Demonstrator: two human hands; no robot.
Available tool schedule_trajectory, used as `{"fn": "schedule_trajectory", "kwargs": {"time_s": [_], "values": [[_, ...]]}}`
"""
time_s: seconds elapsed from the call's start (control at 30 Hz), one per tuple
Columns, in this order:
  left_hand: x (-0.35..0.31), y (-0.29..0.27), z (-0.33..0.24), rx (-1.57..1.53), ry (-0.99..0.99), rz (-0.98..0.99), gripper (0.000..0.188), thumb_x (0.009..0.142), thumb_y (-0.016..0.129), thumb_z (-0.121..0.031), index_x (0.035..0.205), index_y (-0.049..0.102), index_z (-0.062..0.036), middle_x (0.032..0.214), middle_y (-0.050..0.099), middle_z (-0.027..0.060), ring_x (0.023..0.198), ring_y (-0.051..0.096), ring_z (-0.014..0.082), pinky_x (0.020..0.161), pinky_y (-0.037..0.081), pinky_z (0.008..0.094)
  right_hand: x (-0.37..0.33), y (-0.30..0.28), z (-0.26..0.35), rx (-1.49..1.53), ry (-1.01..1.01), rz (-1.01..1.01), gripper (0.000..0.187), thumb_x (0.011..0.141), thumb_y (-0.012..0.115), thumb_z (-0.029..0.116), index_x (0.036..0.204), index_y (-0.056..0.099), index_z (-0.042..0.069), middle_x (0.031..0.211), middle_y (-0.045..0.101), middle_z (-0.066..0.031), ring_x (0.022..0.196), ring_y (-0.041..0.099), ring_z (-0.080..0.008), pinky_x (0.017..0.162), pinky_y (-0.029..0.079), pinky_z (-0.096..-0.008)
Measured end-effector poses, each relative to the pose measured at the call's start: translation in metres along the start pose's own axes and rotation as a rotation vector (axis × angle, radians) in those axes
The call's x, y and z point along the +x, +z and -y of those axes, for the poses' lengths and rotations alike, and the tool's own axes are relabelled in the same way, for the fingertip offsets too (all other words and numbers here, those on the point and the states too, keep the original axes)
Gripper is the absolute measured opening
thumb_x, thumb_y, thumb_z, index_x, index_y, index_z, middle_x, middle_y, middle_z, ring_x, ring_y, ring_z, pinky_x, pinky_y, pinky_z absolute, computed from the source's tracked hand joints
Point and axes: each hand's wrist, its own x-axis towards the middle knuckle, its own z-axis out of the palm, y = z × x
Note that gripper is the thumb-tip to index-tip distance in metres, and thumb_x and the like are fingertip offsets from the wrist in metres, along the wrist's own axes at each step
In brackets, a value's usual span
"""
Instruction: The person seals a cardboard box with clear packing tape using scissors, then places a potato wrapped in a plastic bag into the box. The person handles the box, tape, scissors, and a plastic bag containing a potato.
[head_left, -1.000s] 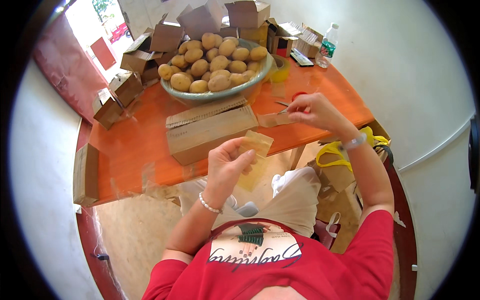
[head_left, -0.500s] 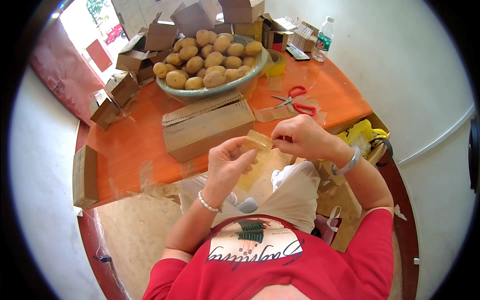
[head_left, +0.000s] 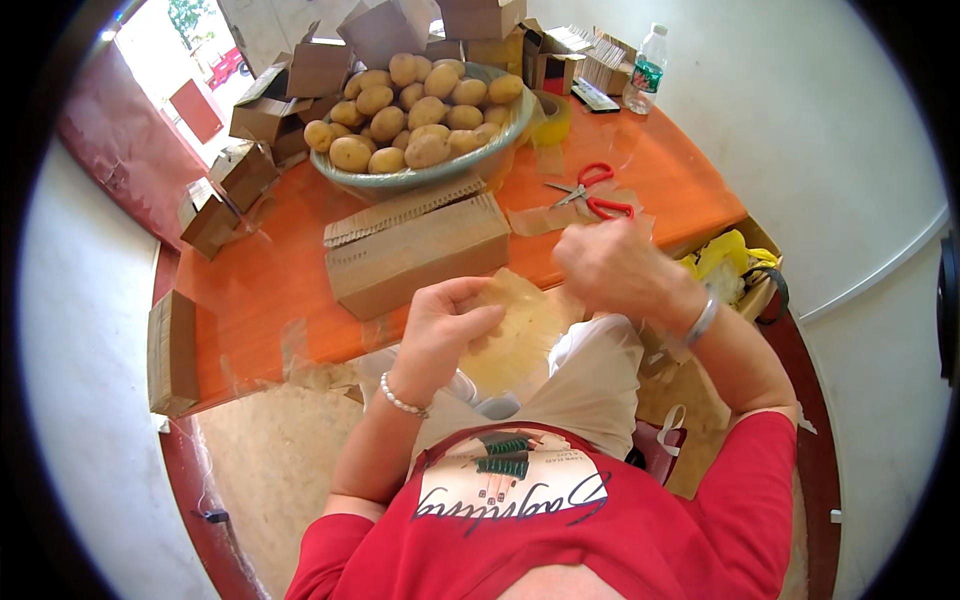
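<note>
- A translucent yellowish sheet (head_left: pixel 512 340) is held just beyond the near edge of the desk (head_left: pixel 255 300), above the lap (head_left: pixel 590 390); by this placing, it is presumably kept clear of the desk's clutter.
- Its left side is pinched by the left grip (head_left: pixel 440 335), thumb over fingers, so that the rest is apparently left free to spread.
- The right grip (head_left: pixel 618 268) is curled beside the sheet's right side; it is blurred, and whether an edge is grasped cannot be told.
- Scissors (head_left: pixel 598 205) are laid near the right corner, red handles rightward, probably for easy reach.
- A cardboard box (head_left: pixel 430 265) is rested unheld along the near edge.
- Potatoes (head_left: pixel 428 150) are contained by a basin (head_left: pixel 400 181) toward the far edge, probably against rolling.
</note>
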Motion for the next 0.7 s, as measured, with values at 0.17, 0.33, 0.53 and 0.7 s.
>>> {"fn": "schedule_trajectory", "kwargs": {"time_s": [0.17,0.33,0.53,0.7], "values": [[-0.004,-0.004,0.005,-0.098,0.002,-0.011,0.023,0.078,0.063,0.003,0.1,0.064,0.0048,0.069,0.064,0.0041,0.052,0.055,0.0049,0.046,0.041,0.0171,-0.012,-0.006,-0.004,0.408,0.229,-0.081,0.008,0.079,0.059,0.004,0.084,0.063,0.0,0.073,0.063,-0.0099,0.062,0.062,-0.0201,0.051,0.048,-0.0295],[-0.006,-0.001,0.007,-0.069,0.006,0.006,0.023,0.077,0.065,-0.003,0.099,0.064,0.0043,0.066,0.061,0.002,0.052,0.051,0.0044,0.046,0.037,0.018,-0.015,-0.007,0.023,1.208,0.635,0.286,0.022,0.086,0.059,0.014,0.098,0.064,-0.005,0.076,0.066,-0.007,0.058,0.061,-0.0099,0.054,0.049,-0.023],[-0.006,0.0,0.011,-0.084,-0.038,0.06,0.024,0.078,0.065,-0.002,0.101,0.064,0.0037,0.067,0.062,0.0029,0.053,0.053,0.0048,0.046,0.039,0.0177,-0.014,-0.002,0.038,1.386,0.767,0.292,0.017,0.084,0.057,0.01,0.087,0.064,-0.005,0.07,0.064,-0.0059,0.051,0.056,-0.0078,0.046,0.044,-0.0205],[-0.005,0.0,0.018,-0.159,-0.04,0.134,0.026,0.08,0.065,0.001,0.106,0.063,0.0042,0.075,0.066,0.0047,0.058,0.058,0.0058,0.049,0.044,0.0176,-0.015,-0.003,0.042,1.583,0.881,0.265,0.011,0.084,0.056,0.007,0.079,0.061,-0.002,0.065,0.06,-0.0049,0.046,0.051,-0.0063,0.042,0.04,-0.0193]]}}
